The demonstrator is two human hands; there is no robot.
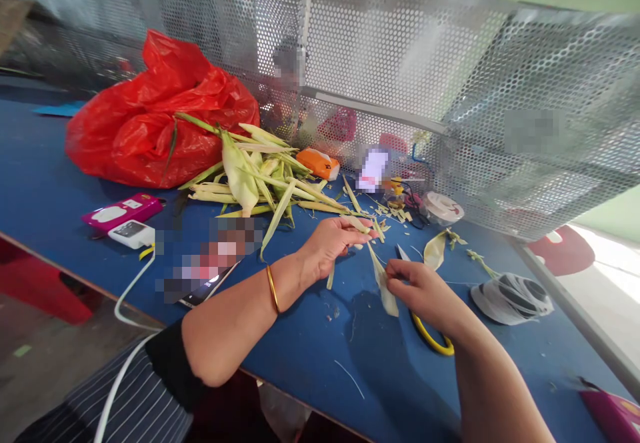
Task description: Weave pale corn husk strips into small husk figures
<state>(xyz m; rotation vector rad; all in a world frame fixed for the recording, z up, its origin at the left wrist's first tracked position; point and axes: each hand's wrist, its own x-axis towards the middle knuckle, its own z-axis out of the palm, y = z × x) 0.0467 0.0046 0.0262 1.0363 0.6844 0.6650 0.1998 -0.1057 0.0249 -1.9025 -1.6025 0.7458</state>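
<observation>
My left hand pinches a pale corn husk strip between thumb and fingers, above the middle of the blue table. To its right, my right hand is closed with its fingers curled; what they hold is hidden. A pale husk piece shows beside its fingertips, and I cannot tell whether it is gripped. Scissors with a yellow handle lie partly covered by the right hand and wrist. A heap of green-white corn husks is beyond my left hand.
A red plastic bag bulges behind the husks. Around the table are a lying phone, a white power bank with cable, an orange tissue pack, a tape roll and a thread spool. A perforated metal panel borders the back.
</observation>
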